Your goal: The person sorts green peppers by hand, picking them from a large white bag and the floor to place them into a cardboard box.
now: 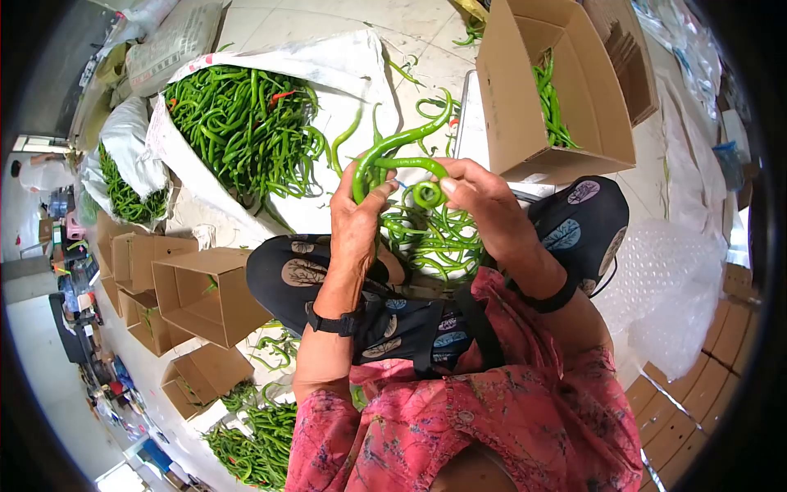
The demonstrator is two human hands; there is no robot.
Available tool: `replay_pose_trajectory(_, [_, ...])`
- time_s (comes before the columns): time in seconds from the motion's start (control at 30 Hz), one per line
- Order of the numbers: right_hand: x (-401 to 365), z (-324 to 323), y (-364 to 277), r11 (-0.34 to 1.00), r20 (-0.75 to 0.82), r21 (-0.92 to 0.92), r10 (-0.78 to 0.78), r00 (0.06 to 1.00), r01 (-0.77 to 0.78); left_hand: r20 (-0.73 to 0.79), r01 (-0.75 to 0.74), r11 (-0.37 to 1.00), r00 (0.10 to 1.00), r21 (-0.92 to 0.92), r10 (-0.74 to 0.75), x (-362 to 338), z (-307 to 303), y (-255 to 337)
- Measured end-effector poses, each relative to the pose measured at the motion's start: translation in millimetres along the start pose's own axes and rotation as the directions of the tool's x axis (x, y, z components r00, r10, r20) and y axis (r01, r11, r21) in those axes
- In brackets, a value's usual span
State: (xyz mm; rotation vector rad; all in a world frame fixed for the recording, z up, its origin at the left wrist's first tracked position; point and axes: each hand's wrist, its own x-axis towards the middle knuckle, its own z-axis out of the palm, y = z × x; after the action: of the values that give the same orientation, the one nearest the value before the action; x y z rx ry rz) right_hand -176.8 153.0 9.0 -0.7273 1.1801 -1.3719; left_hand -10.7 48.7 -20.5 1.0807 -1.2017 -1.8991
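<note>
My left hand [357, 217] is closed around green chili peppers; a long curved green chili pepper [402, 139] sticks up out of it. Thumb and fingers of my right hand [493, 209] pinch a curled green chili pepper [426, 194] whose loop faces me. Both hands are close together over a pile of green chili peppers [443, 238] between my knees. Just beyond my left hand, a big heap of green chili peppers [238, 123] with a few red ones spills from a white sack [352, 61].
At the upper right stands a cardboard box [512, 98] with some peppers inside. More open boxes [201, 283] stand on the left, near a second sack [135, 135]. Another pepper pile [258, 439] lies at lower left. Bubble wrap [664, 287] lies right; a person [45, 176] is far left.
</note>
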Motion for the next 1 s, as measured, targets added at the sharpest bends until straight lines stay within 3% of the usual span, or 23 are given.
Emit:
replay_pose_trajectory(0.1, [3.2, -5.0, 5.0, 0.997, -0.031, -0.075, 0.020, 0.999, -0.023, -0.052, -0.025, 0.998, 0.998, 0.056, 0.028, 2.3, -3.3, -2.7])
replay_pose_trajectory(0.13, [2.6, -4.3, 3.8, 0.997, -0.035, -0.075, 0.021, 0.999, -0.024, -0.031, -0.090, 0.973, 0.995, 0.211, 0.099, 2.1, -4.7, -6.0])
replay_pose_trajectory(0.17, [1.8, -1.3, 0.1, 0.914, -0.045, -0.366, -0.207, 0.977, 0.177, -0.001, -0.155, 0.921, 0.986, 0.357, 0.166, 1.6, -4.9, -8.3])
replay_pose_trajectory(0.2, [1.3, 0.5, -2.0, 0.709, 0.017, -0.619, -0.417, 0.909, 0.337, 0.049, -0.162, 0.937, 0.987, 0.310, 0.155, 0.6, -2.3, -7.6])
replay_pose_trajectory(0.23, [1.7, -0.8, 2.6, 0.709, 0.018, -0.619, -0.417, 0.909, 0.338, 0.047, -0.162, 0.937, 0.987, 0.309, 0.155, -0.2, -0.9, -4.3])
replay_pose_trajectory(0.3, [2.2, -6.6, 16.1, 0.977, 0.079, -0.105, -0.180, 0.980, 0.188, 0.057, 0.036, 0.999, 0.998, -0.039, -0.034, -0.8, 0.8, 1.9])
replay_pose_trajectory(0.33, [3.8, -11.0, 15.2, 0.976, 0.080, -0.106, -0.182, 0.980, 0.190, 0.059, 0.071, 0.986, 0.996, -0.154, -0.062, 0.8, -1.9, 0.1])
replay_pose_trajectory(0.4, [7.8, -20.2, 13.0, 0.939, -0.043, -0.174, -0.308, 0.950, 0.297, 0.086, 0.099, 0.974, 0.993, -0.204, -0.083, 2.3, -3.4, 0.3])
replay_pose_trajectory(0.5, [-1.9, -30.1, -5.1, 0.983, -0.064, -0.017, -0.185, 0.981, 0.185, 0.145, 0.144, 0.955, 0.983, -0.258, -0.109, 3.9, -4.6, -2.0])
replay_pose_trajectory(0.53, [-7.3, -37.4, -8.9, 0.893, 0.009, -0.353, -0.295, 0.955, 0.279, 0.171, 0.160, 0.948, 0.979, -0.274, -0.115, 3.7, -3.9, -1.6])
replay_pose_trajectory(0.57, [-9.4, -39.0, -8.0, 0.894, 0.001, -0.355, -0.293, 0.956, 0.274, 0.197, 0.178, 0.940, 0.973, -0.290, -0.123, 3.4, -3.6, -1.9])
replay_pose_trajectory(0.6, [-10.5, -41.1, -6.4, 0.959, -0.076, -0.145, -0.254, 0.964, 0.242, 0.200, 0.175, 0.935, 0.973, -0.309, -0.116, 4.7, -4.7, -3.9])
replay_pose_trajectory(0.67, [-11.9, -50.7, 1.4, 0.947, -0.163, 0.239, -0.180, 0.970, 0.216, 0.144, 0.152, 0.953, 0.983, -0.261, -0.117, 6.8, -5.9, -5.6])
replay_pose_trajectory(0.7, [-14.8, -50.4, -3.8, 0.947, -0.167, 0.237, -0.181, 0.969, 0.218, 0.105, 0.145, 0.958, 0.987, -0.248, -0.122, 8.3, -6.4, -7.5])
replay_pose_trajectory(0.77, [-21.1, -46.1, -17.3, 0.867, -0.179, 0.446, -0.156, 0.972, 0.221, 0.059, 0.161, 0.951, 0.987, -0.265, -0.151, 7.6, -7.3, -6.8])
replay_pose_trajectory(0.8, [-18.1, -53.7, -12.4, 0.915, -0.141, 0.358, -0.142, 0.980, 0.184, 0.057, 0.150, 0.951, 0.989, -0.272, -0.140, 7.3, -8.2, -5.7])
replay_pose_trajectory(0.83, [-16.6, -56.4, -6.8, 0.915, -0.146, 0.357, -0.145, 0.979, 0.189, 0.061, 0.141, 0.950, 0.990, -0.278, -0.129, 7.6, -7.2, -5.3])
replay_pose_trajectory(0.9, [-17.2, -59.9, 3.1, 0.921, -0.008, 0.389, -0.002, 1.000, 0.004, 0.086, 0.127, 0.943, 0.991, -0.308, -0.105, 4.8, -4.3, -5.9])
replay_pose_trajectory(0.93, [-16.0, -63.8, 10.5, 0.909, 0.052, 0.417, -0.010, 0.999, -0.013, 0.114, 0.120, 0.939, 0.990, -0.322, -0.088, 4.1, -2.5, -7.2])
replay_pose_trajectory(1.0, [-20.0, -57.3, 9.6, 0.898, 0.041, 0.438, 0.028, 0.999, -0.043, 0.160, 0.112, 0.934, 0.985, -0.339, -0.059, 1.7, 2.2, -7.8])
